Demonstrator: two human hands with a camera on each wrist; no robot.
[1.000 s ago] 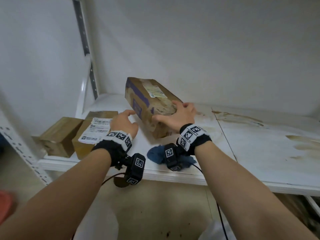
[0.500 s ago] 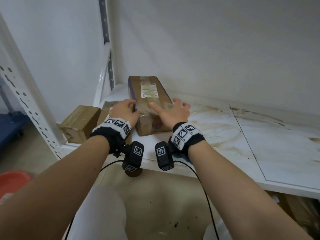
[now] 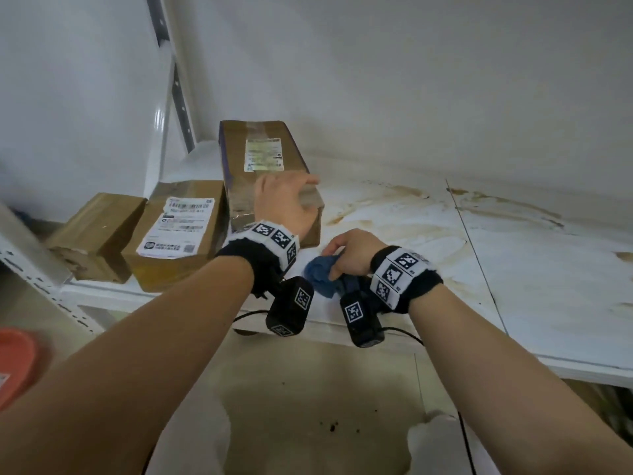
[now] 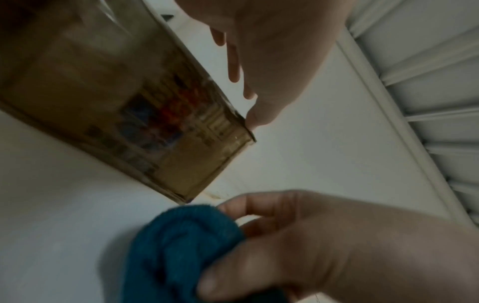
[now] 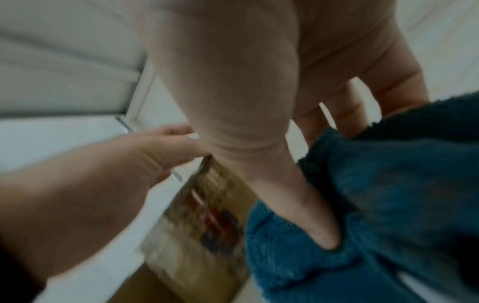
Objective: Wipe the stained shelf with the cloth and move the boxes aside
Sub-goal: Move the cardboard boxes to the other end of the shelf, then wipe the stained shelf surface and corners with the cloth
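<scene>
Shelf (image 3: 428,269): white, brown stains across the middle and right. Three boxes at its left end: long box (image 3: 263,156) lying lengthwise toward the wall, labelled box (image 3: 178,231) just beside it, small box (image 3: 96,231) at the far left. Left hand (image 3: 284,204): fingers straight, resting against the long box's near right corner. Right hand (image 3: 352,252): curled around the blue cloth (image 3: 322,272), which sits bunched at the shelf's front edge, near the long box.

Shipping labels (image 3: 179,227) on the boxes (image 3: 174,234) are too small to read.
</scene>
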